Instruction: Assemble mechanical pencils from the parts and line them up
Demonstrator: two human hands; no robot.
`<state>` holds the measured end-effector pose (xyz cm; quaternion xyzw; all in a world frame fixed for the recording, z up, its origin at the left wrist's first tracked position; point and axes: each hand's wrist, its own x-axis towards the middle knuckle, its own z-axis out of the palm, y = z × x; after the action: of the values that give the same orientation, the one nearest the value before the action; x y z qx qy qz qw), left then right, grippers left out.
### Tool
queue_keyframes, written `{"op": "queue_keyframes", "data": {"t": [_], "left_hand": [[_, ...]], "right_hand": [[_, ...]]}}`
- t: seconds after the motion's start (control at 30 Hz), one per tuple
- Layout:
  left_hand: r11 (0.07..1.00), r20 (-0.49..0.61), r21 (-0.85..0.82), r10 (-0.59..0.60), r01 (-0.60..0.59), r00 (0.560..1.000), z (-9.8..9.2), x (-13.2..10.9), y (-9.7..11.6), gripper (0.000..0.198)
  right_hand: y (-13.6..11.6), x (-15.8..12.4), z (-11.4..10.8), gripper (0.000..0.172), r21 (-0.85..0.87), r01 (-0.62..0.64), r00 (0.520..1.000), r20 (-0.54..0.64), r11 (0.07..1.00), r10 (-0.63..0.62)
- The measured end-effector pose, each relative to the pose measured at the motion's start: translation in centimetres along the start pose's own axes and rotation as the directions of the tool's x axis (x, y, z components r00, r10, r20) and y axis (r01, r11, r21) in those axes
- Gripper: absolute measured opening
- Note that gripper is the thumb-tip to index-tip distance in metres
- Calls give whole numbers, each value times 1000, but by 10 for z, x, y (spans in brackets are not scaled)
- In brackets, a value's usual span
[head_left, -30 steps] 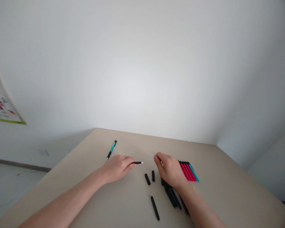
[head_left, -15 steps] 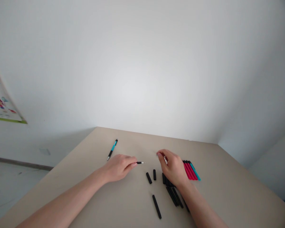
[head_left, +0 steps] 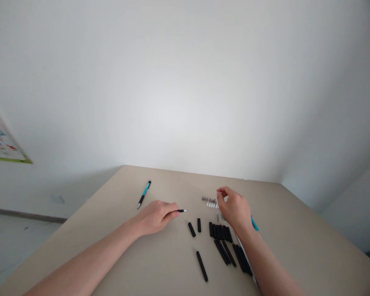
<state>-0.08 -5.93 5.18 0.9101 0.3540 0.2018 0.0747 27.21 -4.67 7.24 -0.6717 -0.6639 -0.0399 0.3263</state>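
Observation:
My left hand [head_left: 157, 217] is closed around a pen refill [head_left: 182, 211], whose white end and fine tip point right; the rest is hidden in the fingers. To the right, my right hand [head_left: 235, 205] hovers with thumb and forefinger brought together, and I cannot make out whether anything small is between them. Just left of those fingertips lie small metal springs [head_left: 206, 199] and a row of small white parts [head_left: 211, 205]. Several short black tubes [head_left: 220, 232] lie below that hand. A blue barrel [head_left: 254, 223] shows partly from behind the right wrist.
An assembled blue-and-black pen [head_left: 144, 194] lies at the left of the table [head_left: 160, 263]. Two loose short black grips [head_left: 191, 229] and a longer black tube [head_left: 202, 266] are nearer me. More long black tubes [head_left: 242, 260] lie beside my right forearm. A wall stands behind the table.
My right hand has moved right, uncovering the springs, white parts and short black tubes and covering the red barrels. My left hand stays nearly still with the refill. The view has shifted slightly.

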Motion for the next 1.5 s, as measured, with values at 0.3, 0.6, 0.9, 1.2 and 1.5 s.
{"op": "queue_keyframes", "data": {"t": [0.3, 0.6, 0.9, 1.2, 1.5], "left_hand": [[999, 27, -43, -4, 5, 1000, -6, -1, 5, 24], [999, 36, -4, -44, 44, 998, -9, -4, 4, 18], [999, 83, -33, 36, -33, 996, -9, -2, 15, 18], [994, 42, -19, 111, -110, 993, -3, -2, 7, 25], [994, 55, -107, 3, 3, 998, -11, -5, 4, 22]], "right_hand": [[-13, -9, 3, 18, 177, 213, 956, 165, 961, -242], [-49, -36, 6, 37, 466, 427, 733, 322, 775, -599], [-58, -36, 19, 32, 343, 630, 646, 267, 697, -715], [-63, -40, 11, 42, 206, 616, 683, 341, 760, -646], [-25, -14, -19, 16, 183, 388, 827, 365, 903, -429]]}}
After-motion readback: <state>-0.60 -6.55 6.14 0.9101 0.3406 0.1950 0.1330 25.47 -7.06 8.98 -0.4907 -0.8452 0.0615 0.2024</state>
